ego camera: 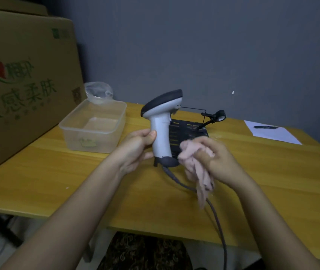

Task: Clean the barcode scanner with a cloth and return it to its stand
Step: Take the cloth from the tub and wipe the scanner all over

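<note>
A white barcode scanner (162, 121) with a dark grey head stands upright above the yellow table. My left hand (135, 148) grips its handle from the left. My right hand (216, 155) holds a crumpled pink cloth (196, 164) against the right side of the handle, and the cloth's tail hangs down. The scanner's grey cable (216, 219) runs from its base toward the table's near edge. Behind the scanner sits the black stand (191, 129), a slotted base with a thin arm and a ring holder (220, 114) at its top.
A clear plastic tub (94, 126) sits left of the scanner, with a crumpled plastic bag (98, 92) behind it. A large cardboard box (22, 82) fills the left side. A white sheet (272, 132) with a black pen (265, 127) lies at the far right.
</note>
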A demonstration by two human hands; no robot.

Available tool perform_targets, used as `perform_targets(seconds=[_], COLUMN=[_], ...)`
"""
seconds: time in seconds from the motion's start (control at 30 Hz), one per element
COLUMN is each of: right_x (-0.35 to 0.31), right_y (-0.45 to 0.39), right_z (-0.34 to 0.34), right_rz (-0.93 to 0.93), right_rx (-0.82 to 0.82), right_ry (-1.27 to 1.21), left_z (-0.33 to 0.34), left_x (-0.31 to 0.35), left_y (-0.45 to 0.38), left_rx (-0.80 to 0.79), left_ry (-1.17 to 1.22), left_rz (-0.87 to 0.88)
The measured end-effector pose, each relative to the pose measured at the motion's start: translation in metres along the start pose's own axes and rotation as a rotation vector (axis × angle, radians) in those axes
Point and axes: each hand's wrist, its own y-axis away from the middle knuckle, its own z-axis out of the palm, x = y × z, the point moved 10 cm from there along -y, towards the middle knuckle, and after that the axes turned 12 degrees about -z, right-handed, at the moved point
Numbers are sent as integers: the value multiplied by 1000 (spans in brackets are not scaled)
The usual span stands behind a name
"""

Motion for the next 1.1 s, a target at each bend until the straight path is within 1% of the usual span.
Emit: perform_targets(seconds=[0.03,0.13,0.2,0.27,0.33,0.47,0.53,0.6,0.67,0.7,0.73,0.77,0.8,0.87,0.9,0.97,1.03,1.1], right_x=[-4,-8,-6,-6,-4,6,9,7,1,-1,1,7,7,-4,-11,-21,-23,-24], right_y=[2,9,9,5,2,4,7,8,6,6,6,8,10,11,10,4,5,4], right_z=[-1,33,38,33,27,23,24,21,16,13,9,-3,-16,-24,-19,12,43,48], right_rz=[-10,27,44,24,15,11,21,-8,-68,-91,-96,-69,-57,-99,-123,-203,-242,-288], right_rx=[101,160,233,258,258,298,327,319,218,153,127,159,236,394,413,321,237,271], right_ry=[-83,-214,-218,-183,-206,-265,-314,-220,30,187,281,301,262,154,143,257,333,462], left_z=[1,5,5,3,3,14,14,15,16,13,7,4,1,-4,-3,0,3,0], left_x=[2,0,-5,-7,-8,-10,-9,-14,-20,-19,-16,-12,-9,-7,-7,-13,-18,-21], left_y=[-1,-5,-6,-5,-4,-1,-2,-3,-6,-7,-8,-13,-17,-20,-21,-25,-28,-29], left_rx=[2,51,85,83,37,-144,-147,-128,-100,-76,-47,-29,-11,35,62,115,167,230], left_ry=[18,54,86,141,174,193,213,278,317,320,323,330,339,323,296,251,218,209], left_rz=[7,0,-15,-28,-45,-119,-112,-123,-138,-127,-106,-93,-90,-94,-102,-117,-115,-129])
